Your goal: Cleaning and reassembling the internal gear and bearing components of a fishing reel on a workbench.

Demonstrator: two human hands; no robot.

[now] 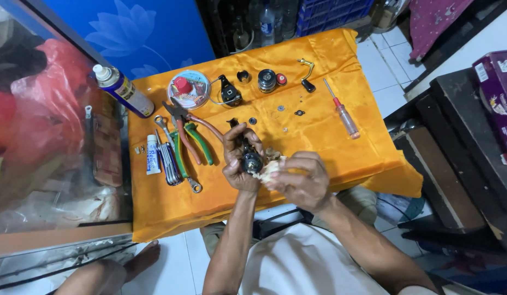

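In the head view, packages first: a spray can (124,90) with a white cap and a blue and yellow label is lying tilted at the upper left edge of the orange cloth (319,136), and a small white tube (152,155) with blue print is lying at the left, just beside a folded set of hex keys (169,163). A round clear tub (188,89) with a red knob inside is sitting near the top centre, and a purple carton (496,93) is resting on dark furniture at the right edge.

Your left hand (238,158) is reaching up from the lower centre with its fingers curled tight around a small black metal reel body (249,158) — you are gripping it just above the near part of the cloth. Your right hand (300,180) is coming in from the lower right, fingers pinched closed on a pale wad of rag (268,169), which is pressing against the reel body.

The cloth is looking glossy and creased. Pliers with orange and green handles (190,136) are lying left of your hands, a screwdriver (342,114) with a clear handle at the right, and a bent metal crank handle (306,74) near the top.
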